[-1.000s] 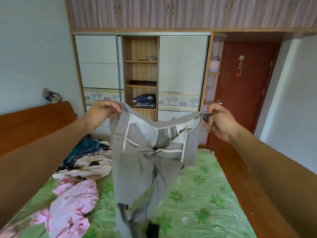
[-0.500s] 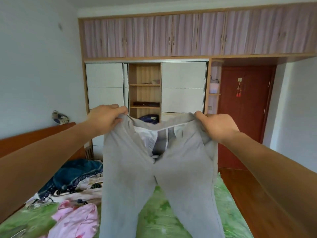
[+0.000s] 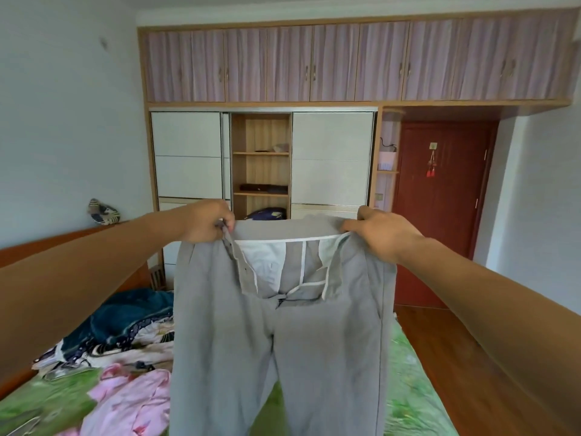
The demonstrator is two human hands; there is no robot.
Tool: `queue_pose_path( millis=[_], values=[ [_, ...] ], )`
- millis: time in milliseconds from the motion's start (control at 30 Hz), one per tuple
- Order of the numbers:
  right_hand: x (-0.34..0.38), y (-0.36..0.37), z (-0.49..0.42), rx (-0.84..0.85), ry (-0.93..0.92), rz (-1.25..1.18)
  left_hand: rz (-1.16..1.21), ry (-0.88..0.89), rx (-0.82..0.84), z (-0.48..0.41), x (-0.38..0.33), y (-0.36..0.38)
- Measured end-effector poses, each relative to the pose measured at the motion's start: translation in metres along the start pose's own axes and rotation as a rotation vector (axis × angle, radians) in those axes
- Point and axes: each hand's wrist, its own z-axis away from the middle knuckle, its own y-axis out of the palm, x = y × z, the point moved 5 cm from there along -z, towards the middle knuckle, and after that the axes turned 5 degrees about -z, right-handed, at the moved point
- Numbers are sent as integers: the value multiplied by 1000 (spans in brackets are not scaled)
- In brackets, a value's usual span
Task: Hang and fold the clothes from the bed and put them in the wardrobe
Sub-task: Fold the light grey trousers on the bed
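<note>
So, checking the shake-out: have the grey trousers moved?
Yes, upward: the grey trousers now cover the bottom of the blue bundle in the wardrobe.

A dark red door (image 3: 440,221) is standing shut at three o'clock, with a red tassel charm (image 3: 432,166) hanging from a small hook on its upper panel. A reddish wooden floor (image 3: 452,344) is stretching from its foot toward five o'clock. At nine o'clock, a rounded striped object (image 3: 103,211) is resting against the pale wall (image 3: 63,127).
</note>
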Motion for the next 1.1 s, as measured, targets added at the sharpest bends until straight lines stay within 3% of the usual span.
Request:
queue_pose_path(
  millis=[267,400,533,733,833,1100],
  values=[
    [11,-1,2,-68,3,-182,238,-115,13,3,-9,18],
    [19,7,9,-54,-114,43,226,-109,42,4,-9,18],
    [33,6,5,-131,-164,-123,168,-120,125,1,-13,20],
    [24,8,-3,-62,14,-365,238,-49,187,0,-13,27],
    [27,4,-6,-23,2,-457,319,49,184,-1,-24,22],
    [39,3,-15,175,-54,-326,279,-69,266,-10,-31,15]
  ],
)
